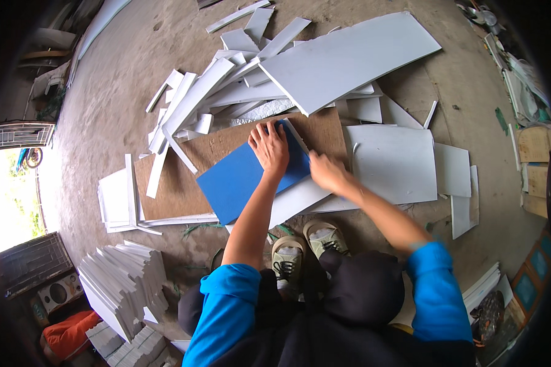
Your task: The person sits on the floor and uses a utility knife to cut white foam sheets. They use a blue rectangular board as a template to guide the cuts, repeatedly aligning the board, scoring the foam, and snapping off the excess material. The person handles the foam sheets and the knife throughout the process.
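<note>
A flat blue rectangular board (226, 189) lies at a slant over a white foam-like sheet (303, 199) and a brown wooden board (183, 177). My left hand (269, 148) presses down on the blue board near its far edge, fingers spread. Beside that board's right edge, my right hand (328, 172) is closed in a fist, slightly blurred. Whatever it grips is hidden. A narrow white strip (297, 136) shows along the blue board's far right edge, between my hands.
Beyond the wooden board is a heap of white offcuts (208, 92), with a large white panel (349, 58) on top. White sheets (395, 162) lie to the right. Stacked white pieces (119, 281) stand at lower left. My shoes (288, 260) are close to the boards.
</note>
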The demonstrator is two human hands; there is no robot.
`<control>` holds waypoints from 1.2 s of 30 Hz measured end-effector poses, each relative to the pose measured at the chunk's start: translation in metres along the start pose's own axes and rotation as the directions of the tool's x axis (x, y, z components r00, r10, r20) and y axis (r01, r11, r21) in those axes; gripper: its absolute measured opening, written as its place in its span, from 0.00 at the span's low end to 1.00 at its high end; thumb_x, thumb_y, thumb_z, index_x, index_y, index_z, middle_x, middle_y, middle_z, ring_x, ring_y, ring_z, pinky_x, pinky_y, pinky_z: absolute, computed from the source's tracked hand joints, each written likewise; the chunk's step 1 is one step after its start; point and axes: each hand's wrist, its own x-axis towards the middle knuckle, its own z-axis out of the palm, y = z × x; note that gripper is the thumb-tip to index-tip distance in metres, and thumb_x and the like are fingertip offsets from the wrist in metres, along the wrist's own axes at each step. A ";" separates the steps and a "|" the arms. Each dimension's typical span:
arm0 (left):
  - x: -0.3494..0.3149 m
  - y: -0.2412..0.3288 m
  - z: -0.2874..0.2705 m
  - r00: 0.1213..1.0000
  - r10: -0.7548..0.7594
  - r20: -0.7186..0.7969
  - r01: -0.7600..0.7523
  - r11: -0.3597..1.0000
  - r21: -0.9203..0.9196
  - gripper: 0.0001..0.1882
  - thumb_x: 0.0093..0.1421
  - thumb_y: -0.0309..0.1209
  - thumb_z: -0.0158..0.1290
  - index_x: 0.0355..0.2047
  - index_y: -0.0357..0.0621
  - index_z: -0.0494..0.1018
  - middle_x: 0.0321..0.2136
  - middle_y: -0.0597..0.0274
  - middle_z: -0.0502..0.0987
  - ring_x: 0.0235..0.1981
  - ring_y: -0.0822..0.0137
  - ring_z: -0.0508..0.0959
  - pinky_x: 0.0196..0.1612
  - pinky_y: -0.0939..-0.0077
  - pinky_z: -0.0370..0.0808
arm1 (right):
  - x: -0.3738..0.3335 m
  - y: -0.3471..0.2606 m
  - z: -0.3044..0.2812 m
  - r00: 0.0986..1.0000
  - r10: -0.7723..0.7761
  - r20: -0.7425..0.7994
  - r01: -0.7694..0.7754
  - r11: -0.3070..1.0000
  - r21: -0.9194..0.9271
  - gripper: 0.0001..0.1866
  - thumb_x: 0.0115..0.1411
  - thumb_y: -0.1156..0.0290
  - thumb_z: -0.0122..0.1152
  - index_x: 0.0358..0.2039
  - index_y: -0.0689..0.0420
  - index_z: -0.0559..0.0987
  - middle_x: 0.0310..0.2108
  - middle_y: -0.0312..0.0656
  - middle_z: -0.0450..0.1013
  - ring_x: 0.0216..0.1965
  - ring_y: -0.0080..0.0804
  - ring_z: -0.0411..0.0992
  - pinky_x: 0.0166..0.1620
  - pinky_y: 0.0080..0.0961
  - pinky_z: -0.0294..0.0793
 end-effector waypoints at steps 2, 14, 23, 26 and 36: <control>0.000 0.001 -0.003 1.000 -0.005 0.010 0.005 1.000 -0.005 0.15 0.59 0.40 0.42 0.40 0.46 0.68 0.36 0.53 0.66 0.43 0.56 0.64 0.48 0.61 0.57 | -0.045 0.009 0.018 0.998 0.058 -0.009 -0.058 0.998 -0.036 0.11 0.53 0.75 0.40 0.36 0.66 0.66 0.21 0.59 0.72 0.29 0.55 0.73 0.31 0.46 0.73; 0.002 0.001 -0.003 0.999 0.027 -0.044 -0.025 0.999 0.028 0.13 0.58 0.39 0.43 0.38 0.46 0.68 0.36 0.54 0.66 0.41 0.56 0.65 0.47 0.61 0.58 | -0.020 -0.002 -0.027 0.980 -0.051 -0.195 0.047 0.999 -0.024 0.11 0.60 0.67 0.41 0.32 0.63 0.66 0.18 0.57 0.70 0.23 0.54 0.72 0.26 0.43 0.72; 0.003 0.002 -0.002 0.999 -0.013 0.039 0.013 1.000 0.003 0.16 0.58 0.40 0.42 0.38 0.41 0.68 0.38 0.52 0.67 0.43 0.55 0.64 0.48 0.60 0.57 | 0.082 -0.014 -0.009 0.968 -0.104 -0.229 0.086 0.992 -0.090 0.11 0.57 0.70 0.39 0.31 0.65 0.67 0.21 0.59 0.72 0.28 0.52 0.74 0.29 0.41 0.74; 0.003 -0.001 -0.003 0.999 -0.018 0.043 0.018 1.000 -0.004 0.16 0.58 0.40 0.42 0.38 0.41 0.68 0.37 0.52 0.67 0.43 0.55 0.64 0.48 0.60 0.57 | 0.085 -0.016 -0.009 0.982 -0.088 -0.169 0.078 0.995 -0.068 0.12 0.57 0.69 0.39 0.32 0.65 0.69 0.24 0.58 0.72 0.31 0.51 0.74 0.32 0.41 0.74; 0.003 -0.001 0.003 0.999 0.013 -0.053 -0.012 1.000 0.025 0.12 0.57 0.39 0.44 0.36 0.48 0.70 0.34 0.57 0.66 0.39 0.57 0.65 0.46 0.63 0.59 | 0.092 -0.043 -0.037 0.983 0.130 0.132 -0.125 0.991 -0.046 0.20 0.60 0.64 0.36 0.39 0.67 0.72 0.34 0.53 0.74 0.37 0.48 0.73 0.38 0.37 0.73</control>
